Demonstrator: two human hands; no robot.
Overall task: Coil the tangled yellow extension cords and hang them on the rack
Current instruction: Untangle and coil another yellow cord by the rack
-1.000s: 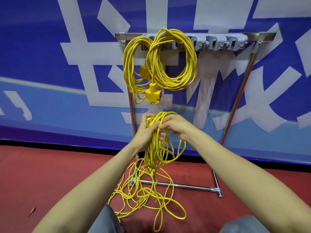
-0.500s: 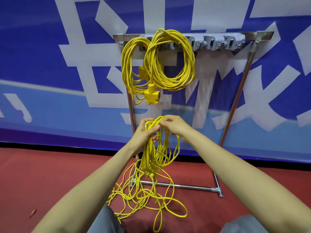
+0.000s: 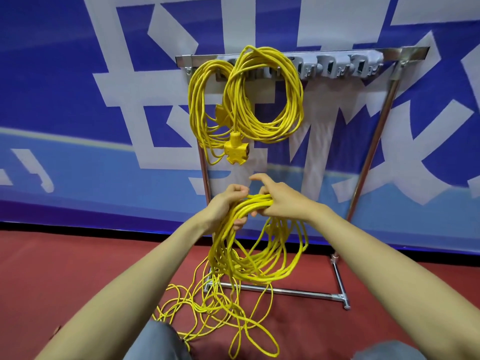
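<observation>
Left hand (image 3: 227,203) and right hand (image 3: 281,201) both clutch the half-coiled cord (image 3: 255,203), strands hiding most fingertips

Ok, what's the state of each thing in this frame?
Left coil: hanging on the rack.
Right coil: hanging on the rack, socket block dangling.
Third cord: partly looped, rest tangled on floor.
Left hand: grips the loops.
Right hand: grips the loops, forefinger extended.
Right-end hooks: unused.

Red floor (image 3: 65,281) bears rack base (image 3: 298,292) and tangled cord loops (image 3: 215,306).
</observation>
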